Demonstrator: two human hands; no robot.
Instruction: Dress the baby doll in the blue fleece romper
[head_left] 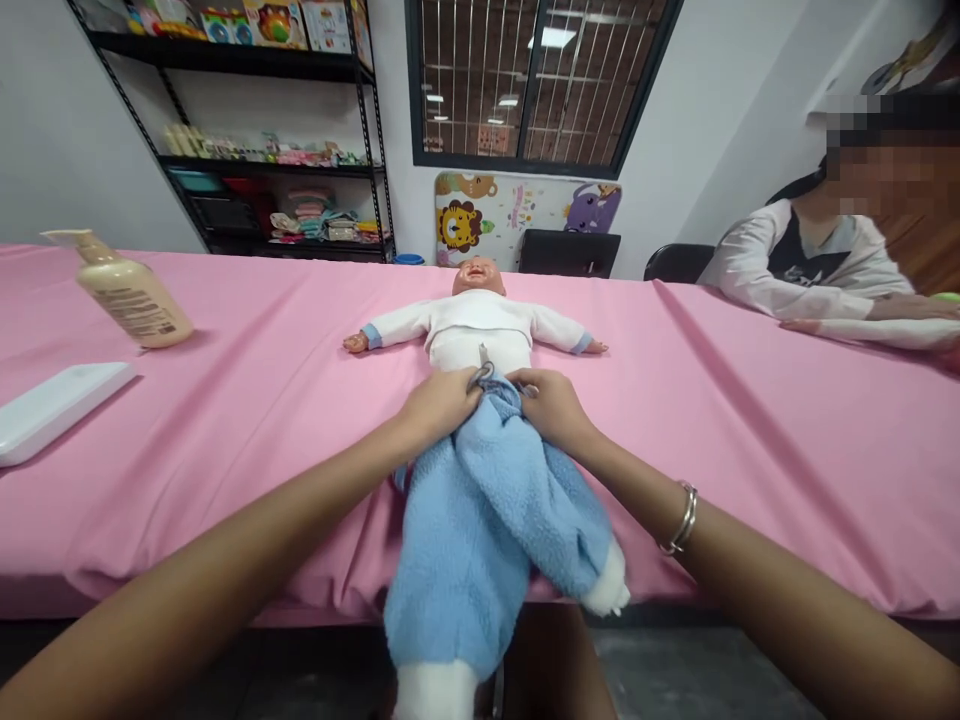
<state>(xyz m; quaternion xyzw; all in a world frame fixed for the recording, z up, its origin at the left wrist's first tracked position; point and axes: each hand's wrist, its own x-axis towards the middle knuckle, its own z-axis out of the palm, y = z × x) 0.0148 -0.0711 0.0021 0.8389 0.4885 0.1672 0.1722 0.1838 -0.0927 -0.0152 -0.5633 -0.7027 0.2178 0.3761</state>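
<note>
On its back lies a baby doll in a white long-sleeved top with blue cuffs, its arms spread out. Blue fleece pants with white ends cover its legs, which hang toward me past the table's front edge. At the waist, my left hand pinches the bunched waistband from the left. My right hand pinches the same waistband from the right, fingers closed. Between the hands a small grey drawstring or ring shows, too small to tell which.
A pink cloth covers the table. At left stand a pump bottle and a white flat case. A person sits at the right with another item. Behind are a black shelf and a dark chair.
</note>
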